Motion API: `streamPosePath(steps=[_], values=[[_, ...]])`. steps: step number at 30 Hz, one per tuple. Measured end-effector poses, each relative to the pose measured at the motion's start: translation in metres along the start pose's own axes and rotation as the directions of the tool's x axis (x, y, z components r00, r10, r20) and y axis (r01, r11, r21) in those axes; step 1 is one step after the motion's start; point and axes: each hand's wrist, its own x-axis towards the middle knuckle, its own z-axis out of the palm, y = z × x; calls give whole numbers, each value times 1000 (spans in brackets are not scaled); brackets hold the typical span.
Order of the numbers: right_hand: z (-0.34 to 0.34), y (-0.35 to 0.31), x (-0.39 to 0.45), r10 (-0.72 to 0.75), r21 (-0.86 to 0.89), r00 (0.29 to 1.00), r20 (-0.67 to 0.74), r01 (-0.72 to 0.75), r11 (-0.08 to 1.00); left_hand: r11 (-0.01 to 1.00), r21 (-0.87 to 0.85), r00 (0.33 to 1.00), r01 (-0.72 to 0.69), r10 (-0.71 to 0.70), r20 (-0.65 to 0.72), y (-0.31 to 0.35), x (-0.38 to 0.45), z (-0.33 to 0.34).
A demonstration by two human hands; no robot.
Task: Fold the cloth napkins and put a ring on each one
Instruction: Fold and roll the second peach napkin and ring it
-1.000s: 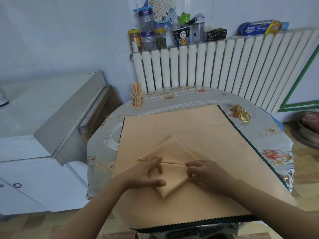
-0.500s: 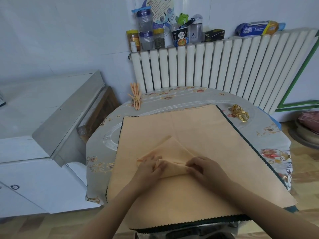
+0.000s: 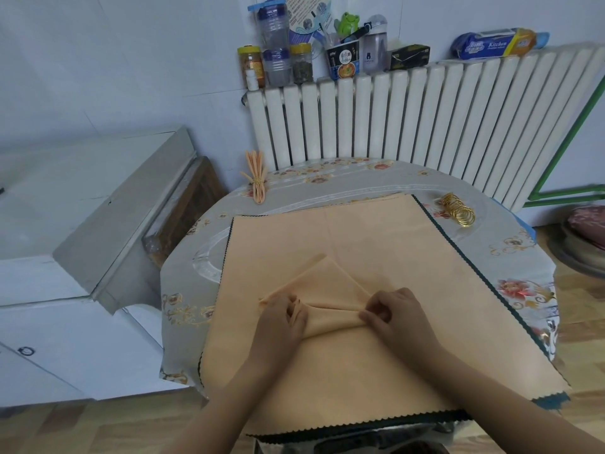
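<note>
I had my left hand [image 3: 281, 317] and right hand [image 3: 397, 314] each pinching an end of the napkin [image 3: 327, 301], both grips clamped on it, to pleat it narrow enough for a ring. It lay on the stack [image 3: 376, 244] mid-surface. The rings [image 3: 458, 213] waited far right, within reach; a finished napkin [image 3: 257, 180] sat far left, clear of the work.

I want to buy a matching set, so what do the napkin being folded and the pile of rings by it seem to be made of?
The napkin looks like soft, matte peach woven cloth: it creases and bunches where the left hand and right hand pinch it. The rings look like thin polished metal with a gold finish, since they glint brightly; plated or gold-coloured plastic cannot be ruled out.
</note>
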Motion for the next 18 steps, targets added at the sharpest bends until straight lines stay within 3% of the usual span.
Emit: streamPosePath(steps=[10, 15, 18], values=[[6, 2, 6, -32, -22, 999, 0, 32, 999, 986, 165, 999, 4, 3, -45, -6, 6, 16], [10, 1, 10, 21, -40, 1000, -18, -22, 999, 930, 355, 986, -98, 42, 160, -7, 17, 4], [10, -7, 13, 77, -96, 995, 64, -70, 993, 856, 503, 935, -121, -71, 347, 10, 38, -15]])
